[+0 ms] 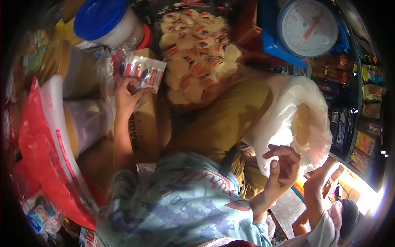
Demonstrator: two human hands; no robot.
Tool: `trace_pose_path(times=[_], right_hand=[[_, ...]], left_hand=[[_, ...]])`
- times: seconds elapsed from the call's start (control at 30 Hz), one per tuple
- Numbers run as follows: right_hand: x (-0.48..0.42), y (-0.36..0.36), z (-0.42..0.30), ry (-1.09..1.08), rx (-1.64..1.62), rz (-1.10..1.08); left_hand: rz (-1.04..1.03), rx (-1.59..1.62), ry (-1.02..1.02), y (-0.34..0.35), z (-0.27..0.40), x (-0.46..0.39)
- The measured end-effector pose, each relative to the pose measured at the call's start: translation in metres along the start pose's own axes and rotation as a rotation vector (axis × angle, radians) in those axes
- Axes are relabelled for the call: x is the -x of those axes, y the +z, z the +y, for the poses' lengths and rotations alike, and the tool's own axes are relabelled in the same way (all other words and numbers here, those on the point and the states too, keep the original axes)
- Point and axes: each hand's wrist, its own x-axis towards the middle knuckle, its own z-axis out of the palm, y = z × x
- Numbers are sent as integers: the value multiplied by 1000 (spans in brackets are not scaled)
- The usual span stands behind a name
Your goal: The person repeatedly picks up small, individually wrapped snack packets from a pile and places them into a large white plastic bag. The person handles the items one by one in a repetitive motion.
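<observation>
My left hand is at a small clear plastic packet with red and blue print, its lower edge between thumb and fingers. The packet is above a cardboard box. My right hand is raised with curled fingers apart and nothing visible in it. It is just in front of a white plastic bag whose mouth is rolled open; something yellowish shows inside. Between the hands, past my knee, lies a large heap of small clear packets with pale contents and red and blue print.
A round dial scale stands at upper right beside shelves of packaged snacks. A tub with a blue lid is at upper left. A red and white plastic sack lies at left. Another person's arm reaches in at lower right.
</observation>
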Motion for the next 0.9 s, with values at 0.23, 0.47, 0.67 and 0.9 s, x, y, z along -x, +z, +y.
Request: trace_pose_path(times=[0.23,0.47,0.67,0.9], right_hand=[[11,17,-4,-112,27,-71],[27,16,8,-59,40,-73],[26,14,16,13,72,-16],[20,11,27,5,95,-42]], left_hand=[[160,218,-231,8,-8,16],[169,-32,16,26,18,3],[30,-21,-133,32,-11,4],[-1,-277,-324,-15,-42,12]])
